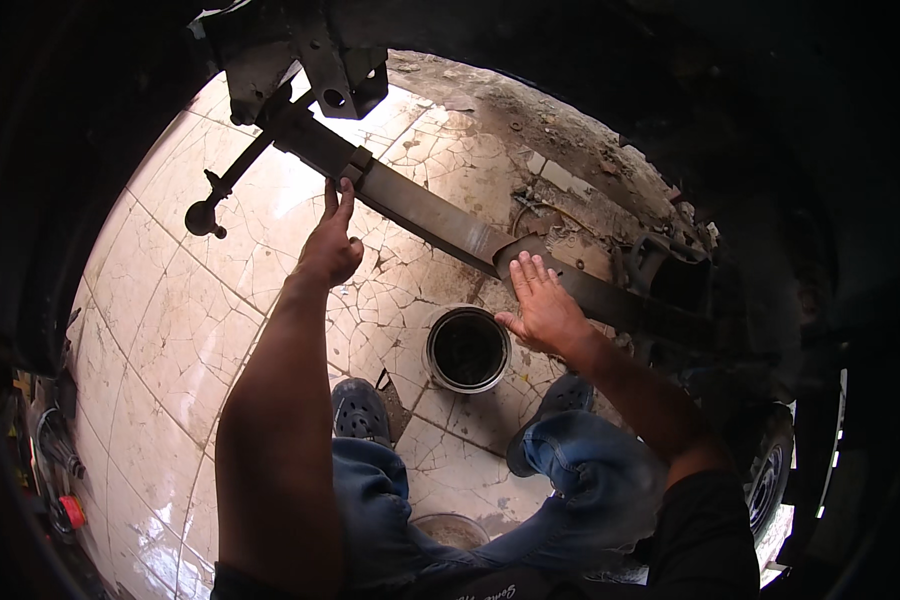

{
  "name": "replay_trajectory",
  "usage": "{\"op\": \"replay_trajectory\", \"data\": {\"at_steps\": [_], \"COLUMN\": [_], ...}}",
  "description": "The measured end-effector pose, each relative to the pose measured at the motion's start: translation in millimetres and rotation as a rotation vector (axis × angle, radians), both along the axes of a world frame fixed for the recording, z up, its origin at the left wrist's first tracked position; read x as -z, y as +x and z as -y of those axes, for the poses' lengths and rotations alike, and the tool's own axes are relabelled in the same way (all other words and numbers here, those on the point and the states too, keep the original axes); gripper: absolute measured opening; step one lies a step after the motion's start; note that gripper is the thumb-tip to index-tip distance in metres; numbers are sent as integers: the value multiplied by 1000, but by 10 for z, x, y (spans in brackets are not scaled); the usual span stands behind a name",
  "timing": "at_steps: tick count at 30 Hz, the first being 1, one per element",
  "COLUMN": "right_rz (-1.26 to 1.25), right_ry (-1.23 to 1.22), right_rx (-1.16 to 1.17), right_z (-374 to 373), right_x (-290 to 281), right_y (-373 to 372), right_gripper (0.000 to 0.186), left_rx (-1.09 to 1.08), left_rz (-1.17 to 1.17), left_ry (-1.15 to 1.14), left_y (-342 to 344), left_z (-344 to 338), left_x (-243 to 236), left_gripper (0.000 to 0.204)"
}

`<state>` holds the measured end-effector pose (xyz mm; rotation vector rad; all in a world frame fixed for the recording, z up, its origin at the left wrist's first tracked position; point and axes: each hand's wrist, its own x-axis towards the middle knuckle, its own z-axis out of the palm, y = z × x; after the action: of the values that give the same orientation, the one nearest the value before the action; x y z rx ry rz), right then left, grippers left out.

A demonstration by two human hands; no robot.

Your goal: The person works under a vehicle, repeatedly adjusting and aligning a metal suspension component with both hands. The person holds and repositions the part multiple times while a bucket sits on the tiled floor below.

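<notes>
A long, slightly curved leaf spring (435, 212) runs from the upper left to the right, above the floor. Two stretched fingers of my left hand (332, 250) touch its near edge by a metal clip (358, 164); the other fingers are curled and hold nothing. My right hand (548, 308) lies with its fingers extended against the spring farther right, where a second leaf begins. At the upper left, the spring's end hangs by a dark bracket (332, 65). A rod with a ball-shaped end (201, 217) sticks out there toward the near left.
A round bucket (429, 352) with dark contents stands between my feet and the spring. The tiled floor (185, 340) is cracked, with rubble (560, 120) at the back right. Dark vehicle parts surround the space. A wheel (768, 480) is at the lower right.
</notes>
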<state>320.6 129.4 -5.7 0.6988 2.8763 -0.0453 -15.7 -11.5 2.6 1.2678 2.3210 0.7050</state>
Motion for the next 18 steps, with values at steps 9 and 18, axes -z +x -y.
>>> {"op": "replay_trajectory", "data": {"at_steps": [9, 18], "right_rz": [54, 70], "right_ry": [11, -27], "right_rx": [40, 56], "right_z": [132, 157], "right_x": [-52, -102], "right_y": [-70, -87], "right_gripper": [93, 94], "left_rx": [20, 18], "left_rz": [-1, 10], "left_ry": [28, 24], "left_y": [-30, -20], "left_z": [29, 25], "left_x": [34, 18], "left_gripper": [98, 97]}}
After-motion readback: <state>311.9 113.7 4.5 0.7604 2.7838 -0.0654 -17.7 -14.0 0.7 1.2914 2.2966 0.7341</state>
